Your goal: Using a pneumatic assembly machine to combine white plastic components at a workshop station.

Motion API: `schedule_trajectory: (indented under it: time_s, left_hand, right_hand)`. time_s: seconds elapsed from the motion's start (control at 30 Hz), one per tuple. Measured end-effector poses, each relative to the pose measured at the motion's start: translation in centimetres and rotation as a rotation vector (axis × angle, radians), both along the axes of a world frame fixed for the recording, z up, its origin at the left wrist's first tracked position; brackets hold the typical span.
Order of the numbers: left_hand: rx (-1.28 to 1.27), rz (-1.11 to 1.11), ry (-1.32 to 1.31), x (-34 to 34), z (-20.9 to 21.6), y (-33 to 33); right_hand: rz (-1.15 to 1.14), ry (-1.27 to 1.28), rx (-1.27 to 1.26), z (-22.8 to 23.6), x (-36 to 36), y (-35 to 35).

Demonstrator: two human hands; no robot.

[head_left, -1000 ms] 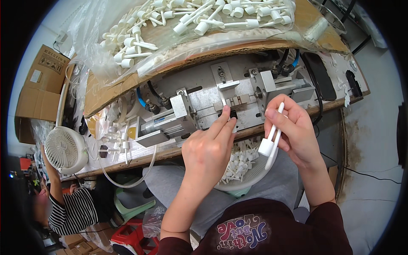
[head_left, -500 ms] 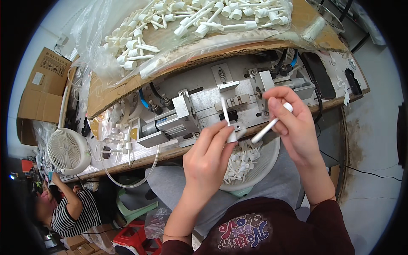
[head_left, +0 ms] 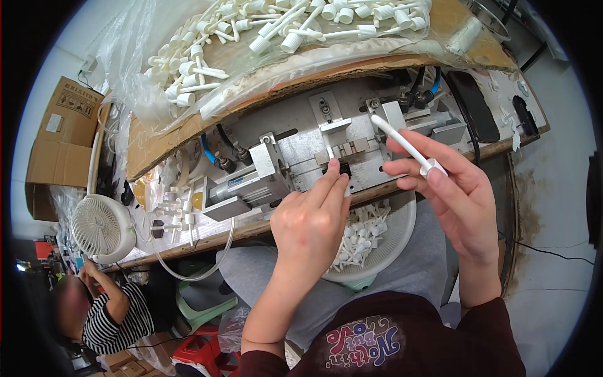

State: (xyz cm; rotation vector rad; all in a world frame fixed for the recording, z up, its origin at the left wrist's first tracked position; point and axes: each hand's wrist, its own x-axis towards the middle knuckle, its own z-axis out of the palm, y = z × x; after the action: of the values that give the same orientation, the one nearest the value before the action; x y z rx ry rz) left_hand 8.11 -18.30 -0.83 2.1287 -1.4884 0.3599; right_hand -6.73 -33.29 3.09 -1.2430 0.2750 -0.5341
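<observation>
My left hand (head_left: 312,220) reaches to the middle of a metal press fixture (head_left: 301,157) on the workbench. Its fingertips pinch a small white plastic piece (head_left: 330,152) at the fixture's slot. My right hand (head_left: 453,195) is raised to the right of the fixture and holds a long white plastic tube with a cap (head_left: 405,146), tilted up to the left. A white bowl (head_left: 396,242) with several small white plastic parts rests on my lap, under both hands.
A clear bag of several white capped tubes (head_left: 264,31) lies on cardboard behind the fixture. A small white fan (head_left: 100,227) and a cardboard box (head_left: 59,138) sit at the left. A person in a striped top (head_left: 110,314) sits at lower left. A dark phone (head_left: 472,107) lies at the right.
My right hand has lifted the white tube from beside the bowl up to the right of the fixture. My left hand stayed at the fixture's slot.
</observation>
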Motion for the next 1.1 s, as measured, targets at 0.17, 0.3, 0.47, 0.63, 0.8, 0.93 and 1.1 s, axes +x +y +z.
schedule_trajectory:
  time_s: [0.17,0.3,0.47,0.63,0.8,0.93,1.1]
  left_hand:
    - [-0.083,-0.058,0.268,1.7,3.3,0.2]
    - [-0.341,-0.026,0.157,6.0,6.7,-1.7]
    - [-0.278,0.020,-0.013,12.7,7.5,-5.2]
    - [-0.190,-0.022,0.168,15.1,6.8,-8.0]
    - [-0.054,0.060,0.434,13.2,8.4,-8.0]
    - [-0.029,0.091,0.509,12.3,9.6,-7.6]
    - [-0.341,-0.039,0.531,12.1,9.1,-6.3]
  right_hand:
    - [-0.165,0.035,-0.191,-0.6,0.1,1.3]
    - [-0.148,0.101,-0.510,-2.4,0.6,1.1]
    - [-0.197,0.019,-0.984,-4.6,2.8,1.6]
    - [-0.223,-0.009,-1.409,-7.5,4.6,2.7]
    - [-0.335,0.011,-1.578,-7.3,5.4,2.8]
    - [-0.342,0.018,-1.682,-6.2,5.8,2.4]
    - [-0.331,0.041,-1.735,-5.8,5.9,2.6]
